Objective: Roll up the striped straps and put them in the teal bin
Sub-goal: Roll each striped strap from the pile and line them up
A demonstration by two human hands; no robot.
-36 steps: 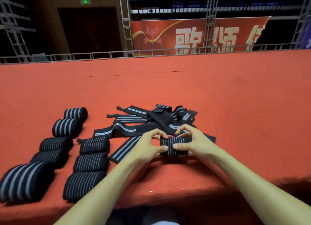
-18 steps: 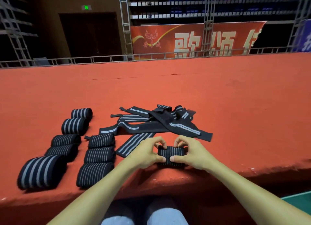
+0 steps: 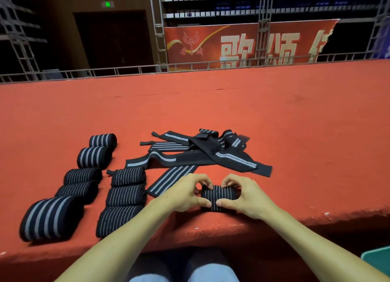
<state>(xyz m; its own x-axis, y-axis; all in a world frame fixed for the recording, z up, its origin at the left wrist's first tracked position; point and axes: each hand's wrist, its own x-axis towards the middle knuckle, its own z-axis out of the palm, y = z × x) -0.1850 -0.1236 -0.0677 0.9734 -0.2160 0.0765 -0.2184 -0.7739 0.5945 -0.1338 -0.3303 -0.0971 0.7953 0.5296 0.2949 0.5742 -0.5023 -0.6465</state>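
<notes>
Two-handed grip, left hand (image 3: 185, 194) and right hand (image 3: 247, 197) both pinching one striped strap roll (image 3: 219, 195) at the front of the red ledge (image 3: 295, 134), loose straps (image 3: 211, 153) piled just behind, eight finished rolls (image 3: 124, 195) off left

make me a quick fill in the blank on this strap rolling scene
1. The left hand and right hand grip a strap that is ___ up.
2. ___ finished rolls lie in two columns.
3. Those rolls lie to the ___ of the hands.
4. The carpet under everything is coloured ___.

Missing words: rolled; eight; left; red
</notes>
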